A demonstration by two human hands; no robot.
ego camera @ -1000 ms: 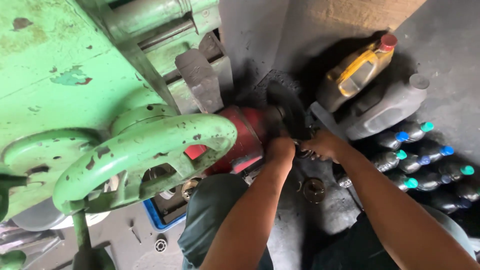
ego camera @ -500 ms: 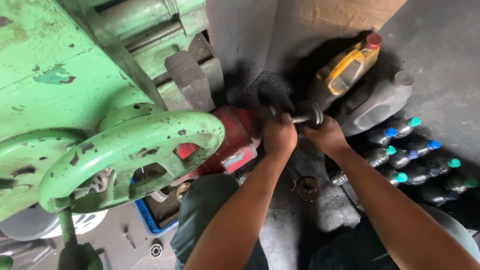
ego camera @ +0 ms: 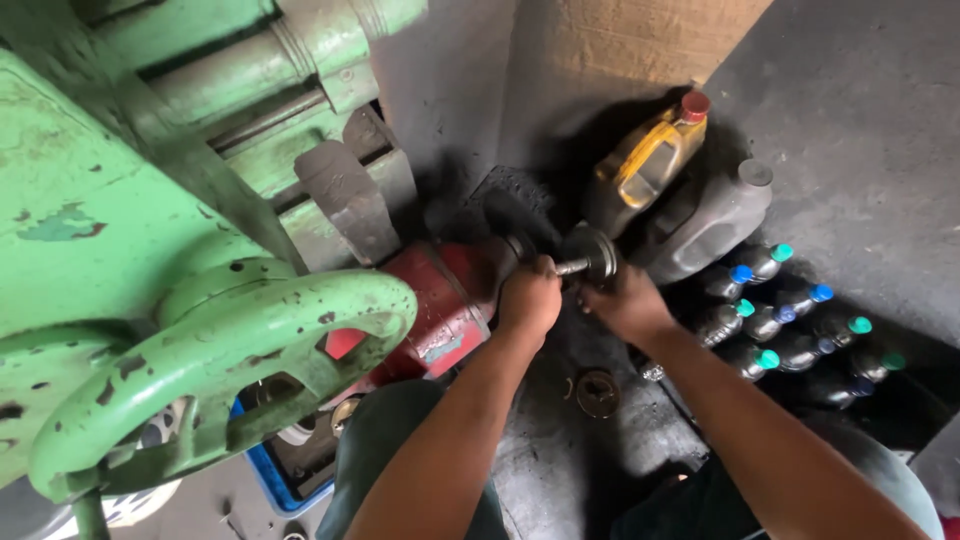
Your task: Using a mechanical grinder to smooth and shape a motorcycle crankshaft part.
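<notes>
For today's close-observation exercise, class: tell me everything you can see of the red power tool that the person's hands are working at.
The red power tool has a bulky, boxy body, apparently metal, its paint chipped, scuffed and grimy. It lies roughly level on the dark greasy floor, beside the green machine's handwheel, its darker nose pointing right. The left hand grips that front end. A small round metal part on a short shaft sits just past the nose, with the right hand right under it. Its rear is hidden behind the handwheel.

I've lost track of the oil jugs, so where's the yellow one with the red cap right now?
In the head view, the yellow jug leans against the wall at upper right, beside the grey jug and just above the right hand.
</notes>
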